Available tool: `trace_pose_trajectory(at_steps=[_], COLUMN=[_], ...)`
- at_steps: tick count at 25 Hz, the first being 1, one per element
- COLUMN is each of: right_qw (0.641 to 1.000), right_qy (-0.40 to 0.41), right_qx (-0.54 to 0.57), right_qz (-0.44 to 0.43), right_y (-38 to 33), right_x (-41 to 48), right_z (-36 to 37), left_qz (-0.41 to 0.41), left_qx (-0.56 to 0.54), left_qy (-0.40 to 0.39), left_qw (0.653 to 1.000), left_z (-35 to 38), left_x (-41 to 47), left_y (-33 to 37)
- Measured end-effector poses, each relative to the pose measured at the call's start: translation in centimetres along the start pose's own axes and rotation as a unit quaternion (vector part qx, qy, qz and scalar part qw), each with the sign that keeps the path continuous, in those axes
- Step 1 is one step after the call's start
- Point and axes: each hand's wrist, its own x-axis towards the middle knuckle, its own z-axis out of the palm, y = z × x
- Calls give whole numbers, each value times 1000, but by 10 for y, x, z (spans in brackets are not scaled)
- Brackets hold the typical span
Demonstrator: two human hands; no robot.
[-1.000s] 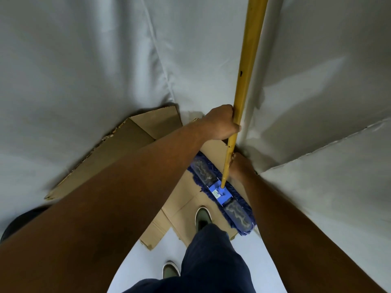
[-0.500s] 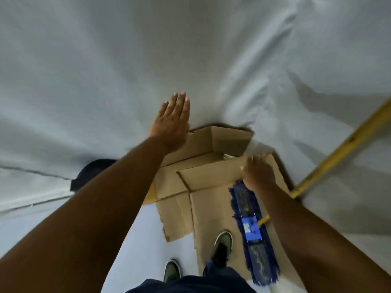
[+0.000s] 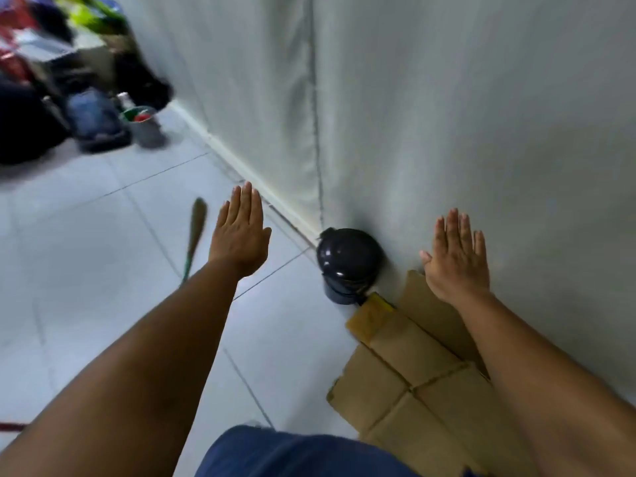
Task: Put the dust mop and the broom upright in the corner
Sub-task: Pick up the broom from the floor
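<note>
We take the small dark bin (image 3: 348, 263) at the foot of the wall as our marker and read from the left. Well to the left of the bin, out on the tiled floor (image 3: 103, 256), lies the broom (image 3: 194, 232), flat and blurred, its brush end pointing away from us. Between the broom and the bin our left hand (image 3: 239, 235) hangs in the air, spread flat and holding nothing; a second ago it gripped the yellow handle of the dust mop. Right of the bin our right hand (image 3: 456, 258) is likewise spread and empty, above the flattened cardboard (image 3: 406, 370) that runs from the bin's base toward us.

The change is plain: we have let go of the dust mop and swung our view left, so it is out of sight now, and we cannot tell whether it stands. We judge the mop half done and the broom next.
</note>
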Motion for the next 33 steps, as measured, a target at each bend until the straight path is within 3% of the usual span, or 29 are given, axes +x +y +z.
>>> trace_pose_trajectory(at_steps=[4,10,21,26,30,33], right_qw=[994,959,871,842,813,772], right_qy=[-2,17,50,2,-71,-91], right_qx=[19,-7,-42,-32,-43,-60], right_qz=[-109,-284,-487,-538,-577,-626], right_y=[-150,-337,-527,-601,-662,-700], right_x=[51,97,160,227,288,331], right_z=[-10,-13,14,77,134,179], left_qz=[-146,-293,-389,-407,-481,-502], left_qx=[6,-11,-33,-17,-47,-68], left_qy=[-16,-25,-33,-51,-105,-142], left_qw=[989,956,920,912,869,850], left_z=[7,6,45,96,154,202], left_x=[-55,-117,-140,-95,-41,0], left_y=[-147,-279,-352,-393,-415,-431])
